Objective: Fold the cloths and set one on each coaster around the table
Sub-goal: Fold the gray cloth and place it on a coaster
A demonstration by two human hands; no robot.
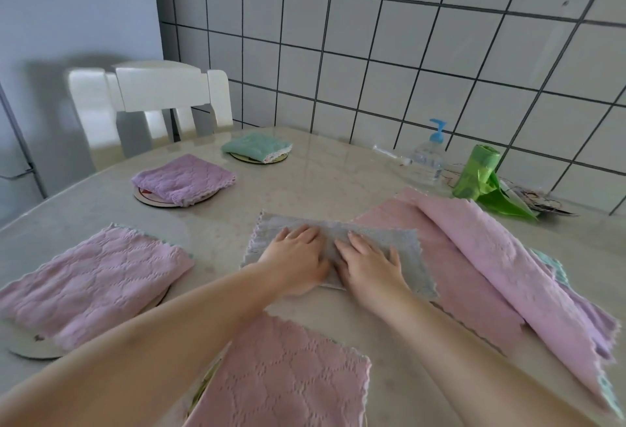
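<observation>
- Grey-grouted white wall tiles back a pale marble table (321,169), with a white chair (159,94) pushed in at the far left corner
- At mid-table lies a grey cloth (403,240), partly folded, one corner over the edge of a spread pink cloth (474,257)
- Both hands press flat on it: left hand (294,257) and right hand (369,264) side by side, fingers straight and spread, gripping nothing
- Grey cloth shows beyond the fingertips and out to both sides, and the palms seem to cover the fold
- It looks light, soft and limp, likely to slip on the smooth table; best pinched at two corners of one edge
- Folded purple cloth (183,179) and green cloth (257,147) each sit on a coaster (159,201)
</observation>
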